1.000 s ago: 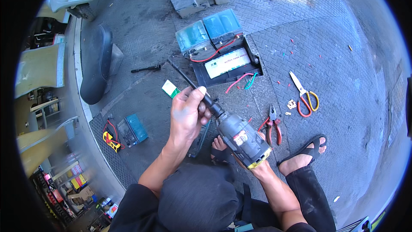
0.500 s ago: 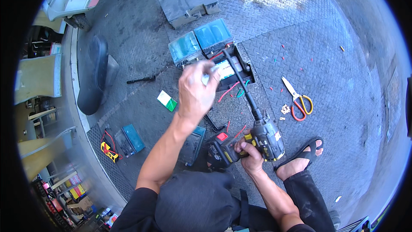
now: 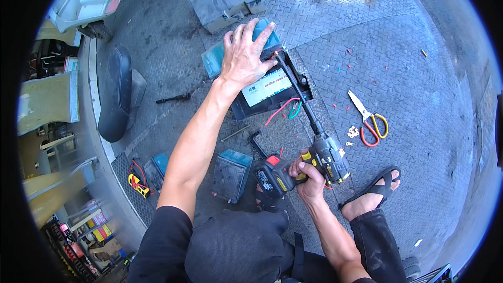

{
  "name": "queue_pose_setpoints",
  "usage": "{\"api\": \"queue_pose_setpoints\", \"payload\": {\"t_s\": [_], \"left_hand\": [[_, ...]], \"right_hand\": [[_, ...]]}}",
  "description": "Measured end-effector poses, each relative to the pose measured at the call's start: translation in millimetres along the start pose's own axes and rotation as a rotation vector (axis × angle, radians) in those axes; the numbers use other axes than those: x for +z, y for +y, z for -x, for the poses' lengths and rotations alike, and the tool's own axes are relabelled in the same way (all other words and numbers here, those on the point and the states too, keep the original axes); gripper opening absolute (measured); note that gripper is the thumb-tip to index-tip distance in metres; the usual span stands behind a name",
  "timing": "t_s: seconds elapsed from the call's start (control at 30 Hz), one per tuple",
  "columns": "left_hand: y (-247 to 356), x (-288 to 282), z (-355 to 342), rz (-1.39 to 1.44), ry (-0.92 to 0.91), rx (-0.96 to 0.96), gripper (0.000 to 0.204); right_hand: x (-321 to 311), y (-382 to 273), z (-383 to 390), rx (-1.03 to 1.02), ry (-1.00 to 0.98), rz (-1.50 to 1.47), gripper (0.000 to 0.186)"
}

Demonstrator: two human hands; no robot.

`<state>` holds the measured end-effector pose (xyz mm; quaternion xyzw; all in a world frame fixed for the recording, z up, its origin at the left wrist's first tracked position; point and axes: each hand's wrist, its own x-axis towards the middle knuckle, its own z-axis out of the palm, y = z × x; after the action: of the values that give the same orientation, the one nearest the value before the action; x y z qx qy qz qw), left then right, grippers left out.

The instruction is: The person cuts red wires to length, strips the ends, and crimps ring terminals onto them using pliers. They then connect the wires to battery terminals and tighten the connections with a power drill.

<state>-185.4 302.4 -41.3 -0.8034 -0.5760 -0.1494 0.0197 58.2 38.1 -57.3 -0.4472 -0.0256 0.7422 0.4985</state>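
My left hand (image 3: 245,58) lies over the teal-topped batteries (image 3: 214,58) with its fingers spread. Its thumb is near the driver tip at a battery terminal. My right hand (image 3: 309,179) grips a cordless impact driver (image 3: 326,158) by its handle. From the driver a long dark extension bit (image 3: 296,93) reaches up to the batteries' right end. Nearest me in the black battery case (image 3: 309,90) is a unit with a white label (image 3: 267,87). A pink-red wire (image 3: 280,111) and a green wire (image 3: 294,111) stick out of the case.
Scissors with red and yellow handles (image 3: 369,119) lie right, beside copper terminals (image 3: 353,133). A black cover (image 3: 225,0) sits beyond the batteries. A motorbike seat (image 3: 116,94), a loose battery (image 3: 230,174) and a yellow meter (image 3: 138,185) are on the left. My sandalled foot (image 3: 369,199) stands right.
My left hand has moved up and away from me, from above the labelled unit onto the batteries, and its fingers have spread. My right hand keeps its hold on the impact driver.
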Motion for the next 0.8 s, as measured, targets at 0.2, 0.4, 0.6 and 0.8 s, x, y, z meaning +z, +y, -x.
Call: {"api": "queue_pose_setpoints", "payload": {"t_s": [0.2, 0.4, 0.6, 0.8], "left_hand": [[5.8, -0.7, -1.3, -0.044, 0.039, -0.026, 0.101], [12.4, 4.4, -7.0, -0.137, 0.07, -0.044, 0.097], [17.9, 9.3, -10.2, -0.177, 0.154, -0.042, 0.095], [18.7, 10.8, -9.5, -0.211, 0.141, -0.052, 0.093]], "right_hand": [[-0.8, 5.4, -5.1, 0.036, 0.008, -0.038, 0.041], [0.0, 10.4, -5.3, 0.055, -0.004, -0.082, 0.043], [5.4, 12.7, -3.2, 0.062, 0.003, -0.086, 0.045], [7.8, 13.9, -3.3, 0.057, 0.011, -0.097, 0.044]]}}
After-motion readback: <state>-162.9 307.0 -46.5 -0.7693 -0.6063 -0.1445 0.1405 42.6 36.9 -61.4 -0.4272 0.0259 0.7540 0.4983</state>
